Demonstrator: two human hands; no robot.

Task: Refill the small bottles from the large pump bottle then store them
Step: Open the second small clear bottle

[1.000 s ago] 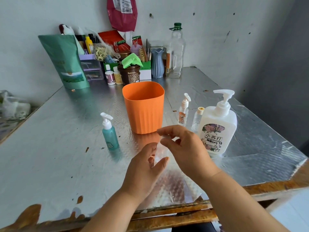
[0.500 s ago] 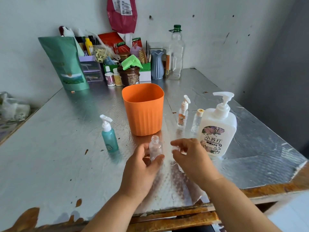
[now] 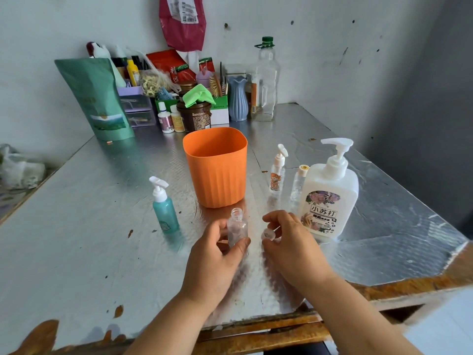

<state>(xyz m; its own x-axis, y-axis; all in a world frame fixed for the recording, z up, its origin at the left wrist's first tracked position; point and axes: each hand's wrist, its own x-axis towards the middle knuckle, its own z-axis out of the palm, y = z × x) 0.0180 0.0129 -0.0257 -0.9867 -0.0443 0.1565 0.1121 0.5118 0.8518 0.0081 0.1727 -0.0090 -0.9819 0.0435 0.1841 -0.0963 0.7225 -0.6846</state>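
Observation:
My left hand (image 3: 213, 254) grips a small clear bottle (image 3: 237, 226) that stands upright on the table with its neck uncapped. Just to its right, my right hand (image 3: 289, 239) pinches the bottle's small clear cap (image 3: 268, 234) low over the table. The large white pump bottle (image 3: 329, 196) stands right of my right hand. A teal pump bottle (image 3: 165, 208) stands to the left. Two more small bottles, one with a white pump (image 3: 277, 172) and one with a yellow cap (image 3: 299, 184), stand behind the large one's left side.
An orange ribbed tub (image 3: 217, 170) stands open behind the clear bottle. The foil-covered table (image 3: 76, 226) has a worn wooden front edge. Along the back wall are a green pouch (image 3: 97, 98), a blue vase (image 3: 238, 98), a tall clear bottle (image 3: 266, 80) and several jars.
The cap has come off the clear bottle. My right hand carried it down and to the right, and my left hand set the bottle upright on the table.

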